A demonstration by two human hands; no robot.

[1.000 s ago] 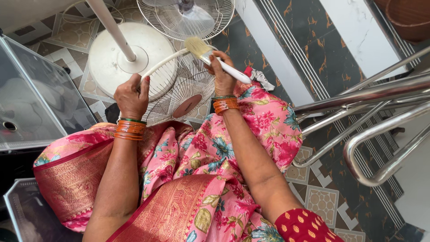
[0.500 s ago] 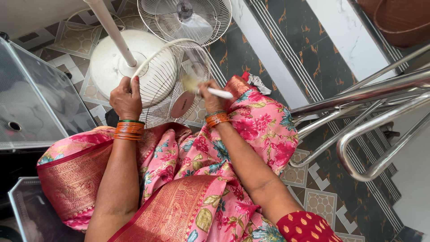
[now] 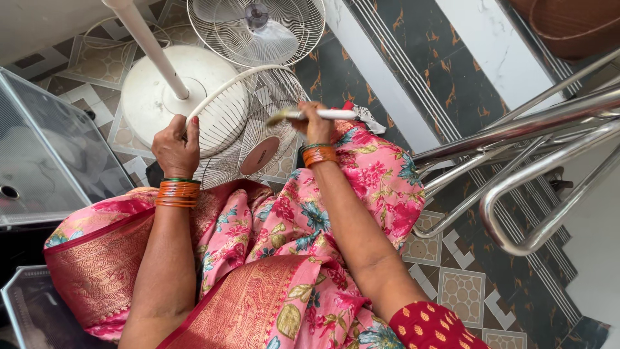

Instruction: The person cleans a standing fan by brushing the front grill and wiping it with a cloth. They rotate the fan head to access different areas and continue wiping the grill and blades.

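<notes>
Here the left hand [image 3: 175, 145] closes its fingers over the rim of the white wire fan guard [image 3: 248, 126], held tilted above the knees. The right hand [image 3: 316, 126], wrist bent inward, grips a white-handled brush [image 3: 313, 115], bristles against the guard's wires.

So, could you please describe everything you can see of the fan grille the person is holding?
The grille is a round, domed guard of thin white wire spokes with a reddish-brown centre disc. It stands tilted on edge over the tiled floor, against the person's lap. The left hand grips its rim; the right hand holds a white-handled brush with bristles at the wires.
</notes>
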